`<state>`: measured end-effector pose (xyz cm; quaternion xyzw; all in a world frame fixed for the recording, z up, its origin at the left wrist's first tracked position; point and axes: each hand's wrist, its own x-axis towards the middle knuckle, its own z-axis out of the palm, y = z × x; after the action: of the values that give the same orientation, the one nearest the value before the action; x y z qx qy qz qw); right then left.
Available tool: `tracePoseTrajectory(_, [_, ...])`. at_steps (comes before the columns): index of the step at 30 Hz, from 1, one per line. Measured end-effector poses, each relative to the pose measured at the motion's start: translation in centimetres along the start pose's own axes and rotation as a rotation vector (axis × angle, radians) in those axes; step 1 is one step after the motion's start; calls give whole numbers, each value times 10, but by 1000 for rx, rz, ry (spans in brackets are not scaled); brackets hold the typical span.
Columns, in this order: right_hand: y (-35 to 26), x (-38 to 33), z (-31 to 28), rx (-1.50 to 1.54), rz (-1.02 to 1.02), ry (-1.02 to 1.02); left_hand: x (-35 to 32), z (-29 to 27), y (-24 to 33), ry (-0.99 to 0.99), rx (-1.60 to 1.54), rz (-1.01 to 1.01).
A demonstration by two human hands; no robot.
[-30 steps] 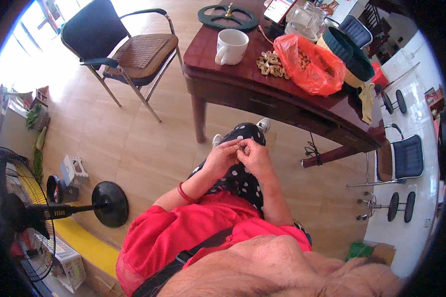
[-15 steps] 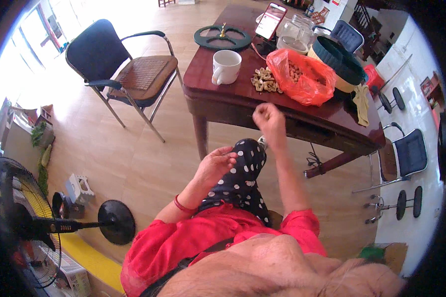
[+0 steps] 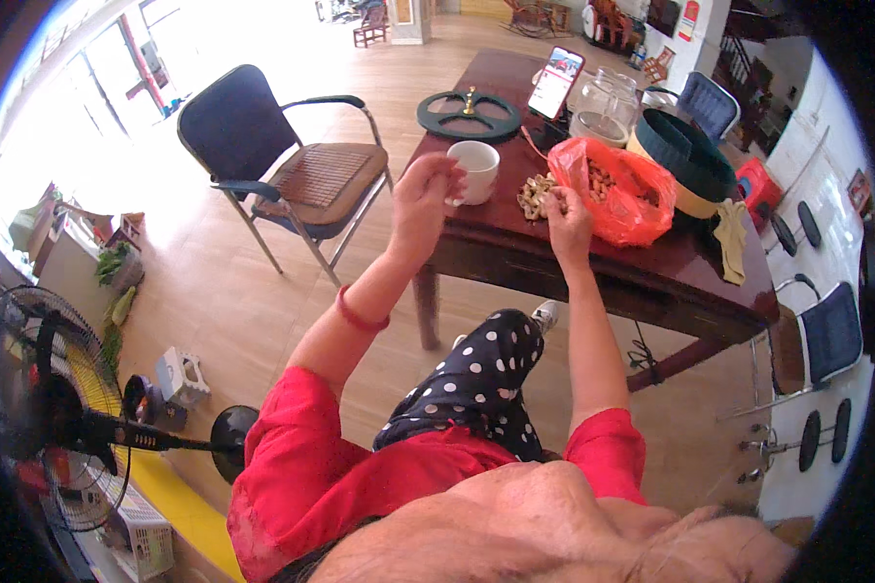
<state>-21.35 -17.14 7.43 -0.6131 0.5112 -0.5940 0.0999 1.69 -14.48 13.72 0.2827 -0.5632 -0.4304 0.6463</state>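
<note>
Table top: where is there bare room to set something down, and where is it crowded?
On the table, bare wood runs along the near edge, right of the right hand and below the orange bag. Another patch lies between the white mug and the round green frame. The far right corner, around jar and basket, is crowded.

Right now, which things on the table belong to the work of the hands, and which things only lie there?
In use:
- left hand raised at the white mug
- right hand on the pile of nuts
- orange bag of nuts beside it

Only lying there:
- phone
- glass jar
- dark round tray
- green-rimmed tub
- yellow cloth
</note>
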Motion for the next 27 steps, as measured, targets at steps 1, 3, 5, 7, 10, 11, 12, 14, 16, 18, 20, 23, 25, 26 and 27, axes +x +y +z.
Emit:
tracePoseTrajectory(1, [4, -2, -2, -10, 15, -4, 14, 8, -6, 9, 46, 27])
tracePoseTrajectory(3, [0, -3, -1, 21, -20, 31, 40, 23, -11, 28, 131, 220])
tracePoseTrajectory(5, [-6, -5, -6, 67, -19, 45, 65, 30, -23, 9, 430, 374])
tracePoseTrajectory(7, [-2, -3, -3, 51, -72, 71, 82, 27, -39, -30, 530, 427])
tracePoseTrajectory(10, [0, -5, -4, 47, -11, 55, 86, 29, -50, -25, 763, 439])
tracePoseTrajectory(11, [0, -5, -5, 52, -26, 66, 81, 32, -48, 0, 791, 473])
tracePoseTrajectory(12, [0, -5, -6, 59, -41, 76, 75, 35, -47, 26, 820, 507])
tracePoseTrajectory(14, [-4, -6, -6, 76, -38, 77, 60, 34, -39, 49, 817, 573])
tracePoseTrajectory(16, [-3, -7, -7, 92, 4, 54, 32, 35, -32, 65, 718, 580])
tracePoseTrajectory(18, [2, -6, -4, 127, -23, 83, -4, 31, -28, 62, 621, 548])
tracePoseTrajectory(20, [1, -9, -8, 159, -55, 136, -46, 35, -33, 29, 530, 421])
tracePoseTrajectory(23, [-14, -28, -2, 581, 395, 146, -103, 24, -48, 13, 425, 124])
tracePoseTrajectory(25, [-29, -57, -3, 1071, 479, 98, -132, 20, -55, -8, 366, 29])
tracePoseTrajectory(26, [-26, -75, -2, 1307, 591, 79, -142, 20, -59, -27, 379, -11])
tracePoseTrajectory(27, [-19, -95, 5, 1548, 718, 50, -151, 18, -62, -38, 401, -54])
